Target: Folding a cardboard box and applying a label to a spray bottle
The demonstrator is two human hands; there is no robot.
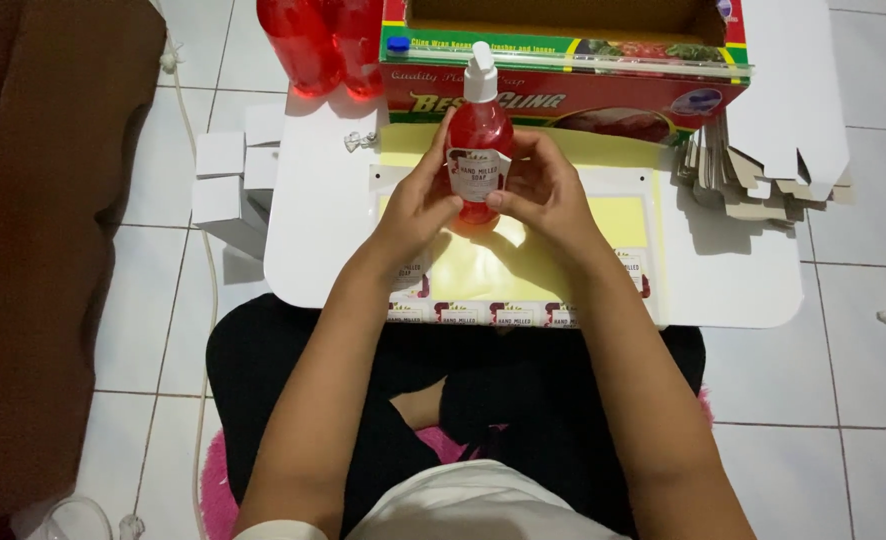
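Observation:
A small red bottle (479, 130) with a white spray cap stands upright over the middle of a white lap table (743, 270). My left hand (418, 205) grips its left side. My right hand (543, 190) holds its right side, with the thumb pressed on a white and dark red label on the bottle's front. Under the hands lies a yellow sticker sheet (523, 265) in a clear sleeve, with several similar labels along its lower and side edges.
A long red and green cling film box (563, 70) lies across the table's far edge. Other red bottles (318, 40) stand at the far left. Flat cardboard cut-outs (753, 180) are stacked right. Small white boxes (228, 180) sit left on the tiled floor.

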